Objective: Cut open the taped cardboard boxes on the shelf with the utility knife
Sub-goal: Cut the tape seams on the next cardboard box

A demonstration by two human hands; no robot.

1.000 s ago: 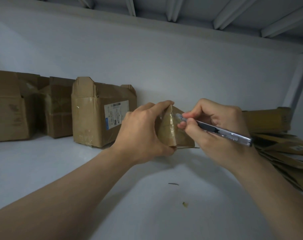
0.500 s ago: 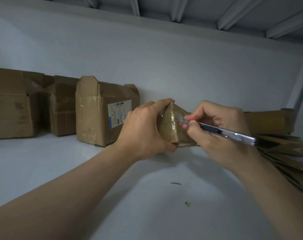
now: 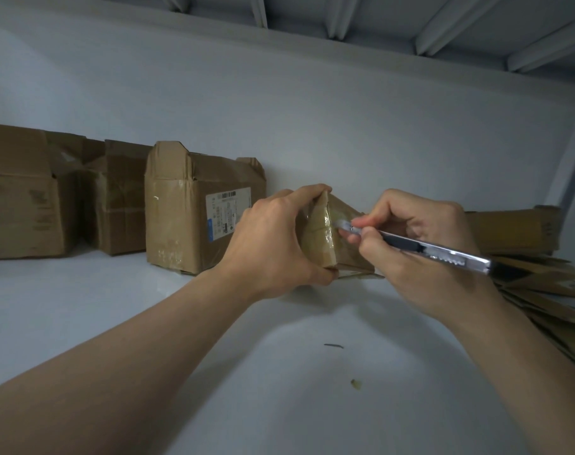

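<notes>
The left hand (image 3: 273,244) is gripping the small taped box (image 3: 322,238) on the shelf (image 3: 115,307); the right hand (image 3: 420,247) is holding the utility knife (image 3: 437,251) at its tape. A blade skidding off the tape is likely endangering the close left hand.

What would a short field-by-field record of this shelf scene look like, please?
Support: left hand grips the small taped box on the shelf
Tool: right hand holds the utility knife like a pen
Blade end: at the box's taped face
Behind, left: labelled box, other cardboard boxes
Right: flattened cardboard
</notes>
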